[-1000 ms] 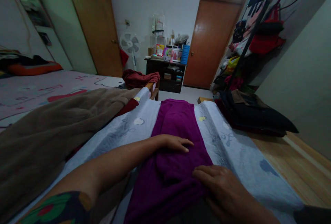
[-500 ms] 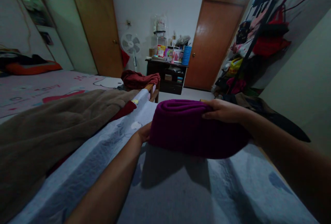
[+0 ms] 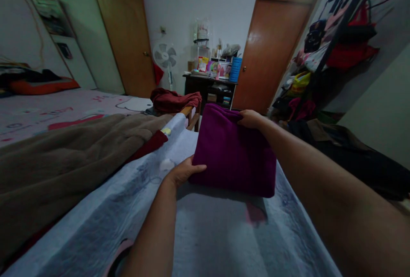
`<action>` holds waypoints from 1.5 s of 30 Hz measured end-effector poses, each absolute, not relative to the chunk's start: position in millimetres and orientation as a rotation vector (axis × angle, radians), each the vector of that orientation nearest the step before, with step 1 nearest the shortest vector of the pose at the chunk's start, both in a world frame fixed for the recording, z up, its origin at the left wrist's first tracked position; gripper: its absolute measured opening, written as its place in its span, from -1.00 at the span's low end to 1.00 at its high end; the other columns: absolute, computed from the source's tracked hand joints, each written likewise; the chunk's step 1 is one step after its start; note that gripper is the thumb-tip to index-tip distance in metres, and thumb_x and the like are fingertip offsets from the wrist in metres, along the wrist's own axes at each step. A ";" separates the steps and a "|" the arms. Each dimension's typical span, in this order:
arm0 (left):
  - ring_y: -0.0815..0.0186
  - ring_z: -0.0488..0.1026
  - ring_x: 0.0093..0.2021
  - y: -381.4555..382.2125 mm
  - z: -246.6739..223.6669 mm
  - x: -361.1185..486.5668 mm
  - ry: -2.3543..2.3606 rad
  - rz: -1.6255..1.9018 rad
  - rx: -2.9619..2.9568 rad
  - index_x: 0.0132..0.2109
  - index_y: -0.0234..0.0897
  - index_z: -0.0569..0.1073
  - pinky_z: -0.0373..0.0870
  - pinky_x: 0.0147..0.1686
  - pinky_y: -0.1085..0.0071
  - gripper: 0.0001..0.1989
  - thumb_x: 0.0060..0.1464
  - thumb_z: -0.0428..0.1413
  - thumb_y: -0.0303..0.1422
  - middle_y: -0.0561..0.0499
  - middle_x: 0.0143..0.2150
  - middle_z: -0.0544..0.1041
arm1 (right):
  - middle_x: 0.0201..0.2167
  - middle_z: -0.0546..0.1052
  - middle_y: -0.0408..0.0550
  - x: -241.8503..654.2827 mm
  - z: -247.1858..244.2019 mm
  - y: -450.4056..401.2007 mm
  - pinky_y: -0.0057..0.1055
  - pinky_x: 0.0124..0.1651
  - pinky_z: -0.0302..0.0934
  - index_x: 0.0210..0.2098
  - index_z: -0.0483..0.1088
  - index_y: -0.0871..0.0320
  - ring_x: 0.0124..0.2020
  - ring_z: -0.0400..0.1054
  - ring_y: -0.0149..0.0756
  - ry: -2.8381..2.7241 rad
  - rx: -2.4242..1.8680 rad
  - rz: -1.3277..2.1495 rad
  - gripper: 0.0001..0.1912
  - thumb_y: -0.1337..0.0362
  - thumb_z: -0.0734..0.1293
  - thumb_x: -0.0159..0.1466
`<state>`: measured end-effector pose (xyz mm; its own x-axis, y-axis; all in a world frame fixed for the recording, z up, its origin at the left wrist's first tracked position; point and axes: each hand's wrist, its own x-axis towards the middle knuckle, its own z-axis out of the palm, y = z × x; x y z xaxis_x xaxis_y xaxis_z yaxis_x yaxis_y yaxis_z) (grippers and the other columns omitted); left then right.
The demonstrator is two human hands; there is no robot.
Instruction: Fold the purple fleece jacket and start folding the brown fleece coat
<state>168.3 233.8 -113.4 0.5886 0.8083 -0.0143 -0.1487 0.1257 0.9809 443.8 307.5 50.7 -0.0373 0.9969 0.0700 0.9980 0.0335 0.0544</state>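
A folded purple blanket (image 3: 232, 153) leans back over the bed, its broad face toward me and its lower edge at or just above the sheet. My left hand (image 3: 185, 171) holds its lower left corner, thumb on the front and the other fingers hidden behind. At the top edge, toward the right, my right hand (image 3: 251, 119) grips the fabric with bent fingers. Under the blanket lies a light blue patterned bed sheet (image 3: 218, 234).
A brown plush blanket (image 3: 80, 153) covers the left side. Dark red cloth (image 3: 174, 100) lies over the wooden bed end (image 3: 192, 117). A dark garment (image 3: 346, 149) is at the right. Farther back are a white fan (image 3: 165, 55), a black cabinet (image 3: 205, 85) and a door (image 3: 256, 51).
The blanket has tipped so its broad face shows instead of its rolled edge, and lowered toward the sheet. My right hand moved left and slightly up; my left thumb now shows in front.
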 end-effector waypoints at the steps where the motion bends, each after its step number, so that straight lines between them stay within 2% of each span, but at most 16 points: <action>1: 0.06 0.45 0.10 237.7 -116.8 171.4 0.698 0.804 1.238 0.17 -0.28 0.36 0.34 0.12 0.11 -0.29 -0.16 0.32 -0.22 -0.16 0.13 0.49 | -0.02 0.54 0.06 443.6 42.0 315.8 -0.35 -0.06 0.24 0.01 0.47 0.14 -0.08 0.42 -0.12 -2.230 -2.187 -0.158 -0.63 0.27 0.30 0.22; 3: 0.07 0.50 0.01 245.9 -125.4 177.8 0.821 0.888 1.191 0.10 -0.32 0.41 0.39 0.06 0.14 -0.37 -0.12 0.31 -0.18 -0.19 0.06 0.53 | 0.00 0.52 0.11 443.5 25.0 331.3 -0.31 -0.06 0.23 0.04 0.45 0.14 -0.05 0.41 -0.08 -2.198 -2.228 -0.180 -0.62 0.24 0.24 0.26; 8: 0.12 0.57 -0.20 263.5 -148.3 191.7 1.100 1.084 1.173 0.05 -0.33 0.39 0.49 -0.15 0.20 -0.40 -0.08 0.29 -0.11 -0.18 -0.15 0.60 | 0.01 0.50 0.16 440.4 -11.6 362.3 -0.18 0.05 0.14 0.05 0.42 0.13 0.01 0.37 -0.06 -2.106 -2.271 -0.255 -0.61 0.20 0.11 0.35; 12: 0.12 0.56 -0.13 267.2 -157.1 197.4 1.224 1.158 1.282 0.02 -0.29 0.40 0.45 -0.08 0.21 -0.51 0.00 0.23 -0.11 -0.16 -0.13 0.60 | -0.01 0.50 0.21 436.8 -43.0 374.6 -0.07 0.13 0.00 0.02 0.42 0.17 0.01 0.36 -0.05 -2.122 -2.260 -0.234 -0.61 0.27 0.08 0.35; 18: 0.10 0.52 -0.05 262.9 -151.4 204.2 1.440 1.128 1.424 0.03 -0.30 0.40 0.39 -0.02 0.20 -0.60 0.10 0.14 -0.18 -0.19 -0.06 0.57 | -0.05 0.52 0.20 438.3 -80.7 378.2 -0.08 0.13 -0.04 -0.04 0.44 0.21 -0.02 0.36 -0.09 -2.176 -2.227 -0.169 -0.63 0.32 0.07 0.35; 21: 0.11 0.50 -0.02 262.9 -149.7 207.1 1.519 1.124 1.459 0.03 -0.33 0.40 0.36 0.01 0.21 -0.62 0.12 0.12 -0.22 -0.21 -0.01 0.55 | -0.02 0.50 0.17 439.5 -85.8 380.8 -0.05 0.16 -0.09 -0.02 0.43 0.19 0.07 0.28 -0.07 -2.186 -2.204 -0.182 -0.63 0.31 0.06 0.36; 24: 0.12 0.50 -0.02 264.0 -151.0 208.5 1.557 1.126 1.469 0.03 -0.34 0.42 0.36 0.00 0.23 -0.63 0.12 0.12 -0.24 -0.23 0.00 0.55 | 0.12 0.40 0.15 438.6 -82.1 379.4 0.08 0.25 -0.28 0.08 0.35 0.17 0.20 0.11 0.02 -2.145 -2.166 -0.272 -0.62 0.22 0.11 0.36; 26: 0.12 0.50 -0.03 264.6 -152.3 208.7 1.557 1.134 1.483 0.03 -0.33 0.42 0.37 -0.02 0.24 -0.64 0.12 0.12 -0.25 -0.22 -0.01 0.55 | 0.26 0.24 0.15 436.8 -74.3 371.3 0.15 0.28 -0.44 0.18 0.25 0.17 0.29 -0.04 0.08 -2.060 -2.120 -0.373 -0.52 0.13 0.16 0.33; 28: 0.12 0.50 -0.03 264.7 -152.7 208.7 1.567 1.150 1.492 0.04 -0.32 0.42 0.37 -0.02 0.25 -0.63 0.12 0.12 -0.25 -0.21 -0.01 0.56 | 0.33 0.10 0.15 433.5 -63.6 354.6 0.20 0.28 -0.48 0.23 0.20 0.16 0.32 -0.12 0.13 -1.984 -2.095 -0.397 -0.46 0.06 0.17 0.33; 31: 0.12 0.49 -0.01 263.9 -151.2 209.0 1.596 1.166 1.507 0.04 -0.32 0.41 0.35 0.00 0.24 -0.63 0.12 0.12 -0.25 -0.21 0.00 0.55 | 0.29 0.19 0.15 425.7 -51.8 317.2 0.29 0.23 -0.31 0.20 0.26 0.09 0.27 0.01 0.21 -2.051 -2.135 -0.096 -0.46 -0.03 0.09 0.35; 33: 0.12 0.49 -0.01 263.0 -149.1 209.2 1.613 1.165 1.518 0.04 -0.32 0.41 0.34 0.01 0.24 -0.63 0.12 0.12 -0.25 -0.22 0.00 0.54 | 0.31 0.18 0.08 419.9 -53.8 292.0 0.33 0.19 -0.21 0.25 0.21 -0.03 0.27 0.02 0.26 -2.138 -2.114 0.162 -0.38 -0.17 0.07 0.32; 35: 0.12 0.49 -0.01 262.1 -147.0 209.3 1.623 1.143 1.525 0.05 -0.32 0.40 0.34 0.00 0.24 -0.62 0.13 0.11 -0.24 -0.22 0.00 0.54 | 0.37 0.08 0.03 415.7 -64.9 273.5 0.38 0.18 -0.22 0.30 0.14 -0.10 0.32 -0.11 0.31 -2.142 -2.130 0.300 -0.31 -0.25 0.05 0.29; 38: 0.11 0.49 0.00 261.4 -144.6 209.3 1.644 1.100 1.543 0.06 -0.32 0.39 0.34 0.00 0.25 -0.61 0.13 0.11 -0.24 -0.23 0.01 0.54 | 0.41 -0.02 -0.05 414.4 -88.4 262.1 0.38 0.21 -0.28 0.34 0.06 -0.11 0.37 -0.25 0.27 -2.068 -2.166 0.432 -0.30 -0.24 -0.01 0.31; 42: 0.10 0.48 0.02 260.3 -143.4 209.3 1.658 1.051 1.594 0.05 -0.32 0.39 0.33 0.00 0.27 -0.64 0.13 0.10 -0.27 -0.24 0.01 0.54 | 0.41 -0.04 -0.11 416.0 -106.4 264.0 0.35 0.25 -0.37 0.34 0.05 -0.13 0.40 -0.31 0.20 -2.015 -2.134 0.489 -0.31 -0.24 -0.03 0.32; 45: 0.08 0.49 0.00 259.4 -143.4 207.9 1.687 0.986 1.635 0.05 -0.31 0.39 0.34 -0.01 0.25 -0.63 0.12 0.10 -0.25 -0.23 -0.02 0.55 | 0.40 0.02 -0.10 418.1 -105.6 266.4 0.33 0.26 -0.37 0.31 0.12 -0.11 0.39 -0.29 0.19 -1.977 -2.088 0.510 -0.31 -0.25 0.02 0.30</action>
<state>207.9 259.4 -143.4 -0.0758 0.9936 0.0836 0.5602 -0.0269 0.8279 418.1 266.4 -105.6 0.0345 0.9946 -0.0975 0.9178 -0.0702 -0.3908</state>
